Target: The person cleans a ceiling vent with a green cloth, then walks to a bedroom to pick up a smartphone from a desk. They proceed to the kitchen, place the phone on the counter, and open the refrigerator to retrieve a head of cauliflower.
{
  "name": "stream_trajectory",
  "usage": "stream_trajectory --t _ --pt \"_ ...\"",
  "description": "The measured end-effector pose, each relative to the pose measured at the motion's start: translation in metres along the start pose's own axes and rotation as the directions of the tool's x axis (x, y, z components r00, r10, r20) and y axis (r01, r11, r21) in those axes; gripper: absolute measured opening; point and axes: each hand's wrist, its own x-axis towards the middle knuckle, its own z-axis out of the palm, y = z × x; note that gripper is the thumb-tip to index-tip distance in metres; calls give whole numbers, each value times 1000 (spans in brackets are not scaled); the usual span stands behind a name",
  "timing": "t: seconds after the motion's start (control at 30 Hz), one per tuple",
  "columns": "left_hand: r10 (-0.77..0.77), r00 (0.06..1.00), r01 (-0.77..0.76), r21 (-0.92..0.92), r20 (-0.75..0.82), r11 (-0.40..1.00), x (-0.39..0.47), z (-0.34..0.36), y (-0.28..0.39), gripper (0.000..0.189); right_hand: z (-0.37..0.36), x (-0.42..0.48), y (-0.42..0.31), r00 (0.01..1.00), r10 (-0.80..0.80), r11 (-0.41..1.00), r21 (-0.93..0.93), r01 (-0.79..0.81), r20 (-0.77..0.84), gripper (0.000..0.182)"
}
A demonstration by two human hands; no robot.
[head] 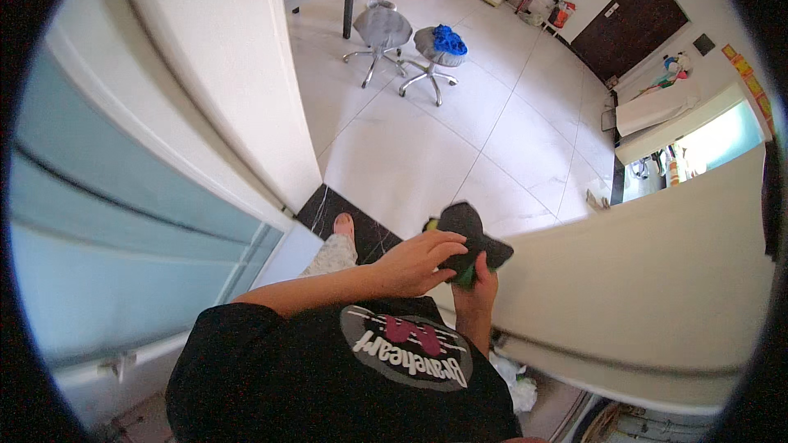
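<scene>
A black, floppy item that looks like cloth (pixel 462 224) is held up in front of my chest, with a green part at its lower edge and a small yellow patch at its left. My right hand (pixel 480 283) grips it from below, thumb up along its near side. Across it from the left reaches my left hand (pixel 425 261), fingers bent onto its near face. What lies under those fingers is hidden.
A doorway's white frame (pixel 246 43) and a frosted glass panel (pixel 123 197) stand to my left, a pale door-like panel (pixel 634 271) to my right. My foot (pixel 344 224) is on a black threshold (pixel 326 203). Ahead are two wheeled stools (pixel 383 27), one bearing blue fabric (pixel 449 40).
</scene>
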Motion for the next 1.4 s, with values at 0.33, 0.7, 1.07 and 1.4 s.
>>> stream_trajectory --t 0.33,0.7,1.07,1.4 --pt "24 1000 -22 -113 18 993 128 -81 -147 18 49 140 -25 979 -198 978 -82 194 -46 40" --pt "-260 945 272 36 -199 962 197 -167 -277 7 133 372 -28 978 128 982 -159 -102 164 36" --pt "-542 613 622 -72 -575 780 271 -218 -365 18 270 598 -15 784 524 830 -406 -383 333 35" --pt "-514 448 609 -171 -732 774 275 -290 -439 20 351 671 65 573 734 666 -552 -502 364 30"
